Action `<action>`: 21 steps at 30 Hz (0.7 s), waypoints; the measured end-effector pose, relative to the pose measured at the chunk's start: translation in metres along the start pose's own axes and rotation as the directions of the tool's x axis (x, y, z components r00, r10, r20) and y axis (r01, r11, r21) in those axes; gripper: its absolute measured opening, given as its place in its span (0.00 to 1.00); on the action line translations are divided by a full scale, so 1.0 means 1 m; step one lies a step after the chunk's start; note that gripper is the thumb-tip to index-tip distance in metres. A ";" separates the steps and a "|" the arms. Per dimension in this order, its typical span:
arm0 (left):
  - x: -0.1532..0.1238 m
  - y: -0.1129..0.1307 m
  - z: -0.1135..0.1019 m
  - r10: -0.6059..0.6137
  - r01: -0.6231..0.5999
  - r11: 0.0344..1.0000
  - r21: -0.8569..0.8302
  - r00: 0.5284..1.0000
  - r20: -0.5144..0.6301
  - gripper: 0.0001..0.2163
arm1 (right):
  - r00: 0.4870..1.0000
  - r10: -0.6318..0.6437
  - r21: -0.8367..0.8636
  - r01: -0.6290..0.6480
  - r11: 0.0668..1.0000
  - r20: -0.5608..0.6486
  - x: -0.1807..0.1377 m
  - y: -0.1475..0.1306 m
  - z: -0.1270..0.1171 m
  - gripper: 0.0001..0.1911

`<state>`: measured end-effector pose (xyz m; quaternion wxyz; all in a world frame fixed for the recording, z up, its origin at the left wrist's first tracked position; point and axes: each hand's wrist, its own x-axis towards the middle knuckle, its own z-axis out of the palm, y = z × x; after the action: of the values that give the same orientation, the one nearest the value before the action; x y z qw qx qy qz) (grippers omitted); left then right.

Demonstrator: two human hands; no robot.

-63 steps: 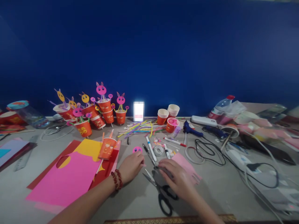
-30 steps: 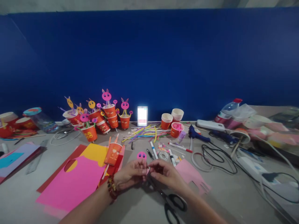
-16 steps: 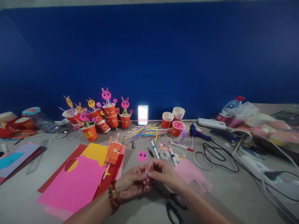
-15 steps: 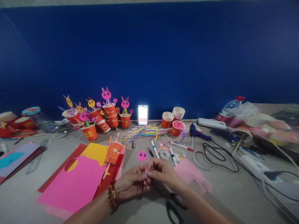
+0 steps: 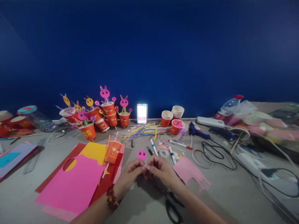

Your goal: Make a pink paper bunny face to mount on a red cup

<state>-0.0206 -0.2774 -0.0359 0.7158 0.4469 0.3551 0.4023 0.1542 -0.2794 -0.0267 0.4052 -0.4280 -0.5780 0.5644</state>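
My left hand (image 5: 131, 171), with a beaded bracelet on its wrist, and my right hand (image 5: 161, 170) meet fingertip to fingertip above the table. Both are closed in a pinch on a small pale pink piece (image 5: 146, 167), which looks like paper and is mostly hidden by the fingers. Just beyond them lies a round pink face (image 5: 141, 154) with two eyes. Black-handled scissors (image 5: 173, 211) rest under and beside my right forearm, their blades partly covered. A cut pale pink sheet (image 5: 187, 169) lies to the right of my right hand.
Pink paper (image 5: 74, 186) and an orange-red cup (image 5: 113, 151) lie at left. Cups with bunny-like figures (image 5: 124, 119) stand behind. Pipe cleaners (image 5: 140, 132), markers (image 5: 172, 155), a tape roll (image 5: 163, 152), a blue glue gun (image 5: 198, 133) and cables (image 5: 219, 158) spread across the table.
My left hand has turned from palm-up to knuckles-up, and the fingertips of both hands have come together on the pink piece. The view has shifted slightly.
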 end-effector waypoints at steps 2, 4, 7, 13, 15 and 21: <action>-0.002 0.003 0.000 0.014 -0.013 0.999 0.038 1.000 -0.019 0.13 | 0.998 -0.050 -0.198 0.043 0.979 -0.031 -0.011 -0.004 -0.008 0.15; -0.004 0.005 -0.002 0.039 -0.036 0.995 0.096 0.999 -0.031 0.12 | 0.993 -0.087 -0.459 0.042 0.887 -0.078 -0.029 -0.008 -0.017 0.14; -0.005 0.007 -0.005 0.072 -0.065 0.987 0.146 0.996 -0.044 0.13 | 0.998 -0.032 -0.734 -0.016 0.679 -0.052 -0.067 -0.007 -0.030 0.10; -0.005 0.006 -0.002 0.058 -0.051 0.995 0.085 0.995 -0.083 0.13 | 0.988 -0.144 -0.917 0.003 0.399 -0.059 -0.122 0.023 -0.037 0.20; -0.005 0.007 0.000 0.060 -0.053 0.995 0.083 0.995 -0.077 0.12 | 0.984 -0.171 -0.940 0.005 0.341 -0.057 -0.127 0.028 -0.037 0.18; -0.010 0.015 0.002 0.078 -0.070 0.993 0.091 0.994 -0.079 0.12 | 0.987 -0.161 -0.975 0.037 0.218 0.001 -0.125 0.025 -0.037 0.20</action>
<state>-0.0269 -0.2827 -0.0202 0.6647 0.4740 0.3849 0.4306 0.2283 -0.3869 -0.0484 0.1140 -0.5768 -0.8082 0.0331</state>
